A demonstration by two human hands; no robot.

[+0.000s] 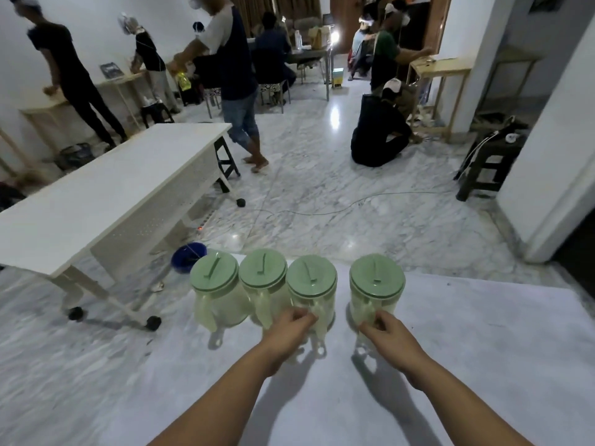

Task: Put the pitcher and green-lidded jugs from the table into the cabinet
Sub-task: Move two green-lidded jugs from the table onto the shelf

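1. Four clear jugs with green lids stand in a row along the far edge of the white table (467, 349), handles turned toward the person wearing the camera.
2. The first jug (216, 296) sits furthest to the person's left, touching or almost touching the second jug (264, 289) beside it.
3. The third jug (311, 292) stands right against the second; the fourth jug (376, 289) stands a little apart to the right, with a clear gap between them.
4. The left hand (288, 331) is closed around the handle of the third jug, fingers curled over its top part.
5. The right hand (388, 333) is likewise wrapped around the handle of the fourth jug, thumb and fingers pinched over it.
6. Both jugs appear to rest on the tabletop, though I cannot be sure from here; their shadows fall toward the person.
7. Both forearms reach forward from the bottom of the view, bare to the elbow.
8. Beyond the table edge, on the marble floor, lies a blue bowl (188, 256), just past the first jug.
9. A long white desk on castors (106, 201) stands off to the left, its top bare.
10. Further back, several people stand or bend at side tables, one person walks past the desk, and another sits on the floor (380, 136) to the right.
11. A dark stool (489, 162) stands by the right-hand wall.
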